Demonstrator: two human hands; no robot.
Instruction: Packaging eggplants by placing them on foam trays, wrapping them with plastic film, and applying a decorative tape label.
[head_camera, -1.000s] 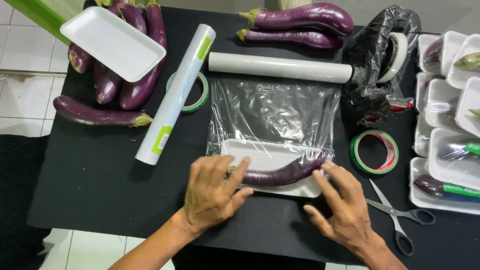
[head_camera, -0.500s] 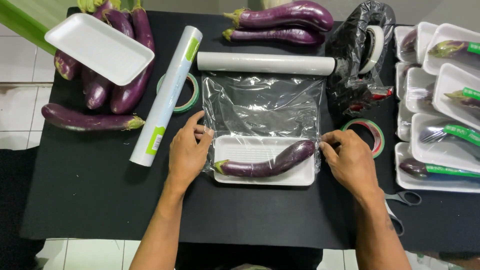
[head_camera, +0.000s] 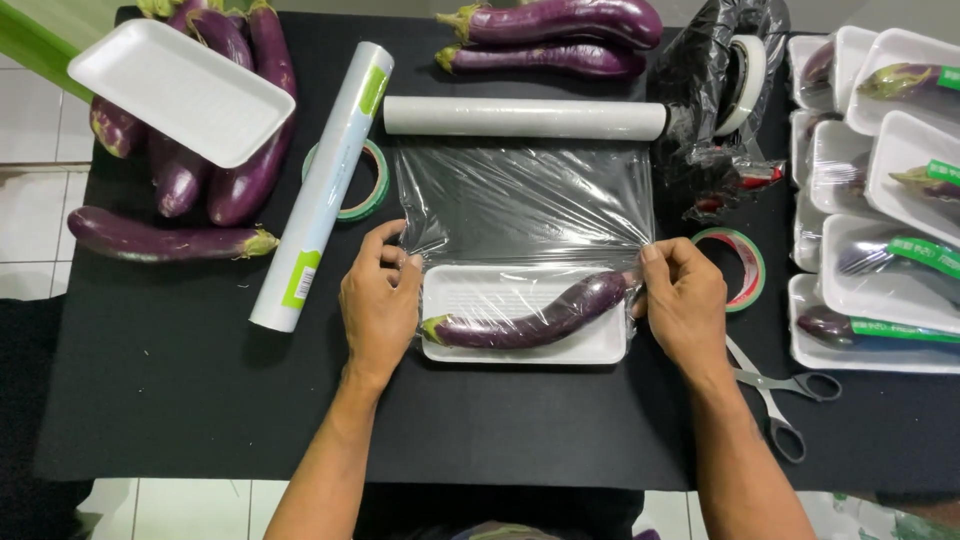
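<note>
A purple eggplant (head_camera: 530, 320) lies in a white foam tray (head_camera: 590, 348) near the front of the black table (head_camera: 180, 400). Clear cling film (head_camera: 520, 200) runs from its roll (head_camera: 520, 117) down over the tray. My left hand (head_camera: 378, 300) pinches the film's left edge beside the tray. My right hand (head_camera: 682, 298) pinches the film's right edge at the tray's right end.
A second film roll (head_camera: 325, 185) lies over a green tape ring (head_camera: 360, 180). Loose eggplants (head_camera: 210, 170) and an empty tray (head_camera: 180, 90) sit at left, two eggplants (head_camera: 560, 35) at the back. Right: black bag (head_camera: 720, 100), tape ring (head_camera: 738, 265), scissors (head_camera: 775, 385), wrapped trays (head_camera: 880, 260).
My hands moved from pressing on the tray's front to its two sides and now grip the film edges. The view has shifted closer.
</note>
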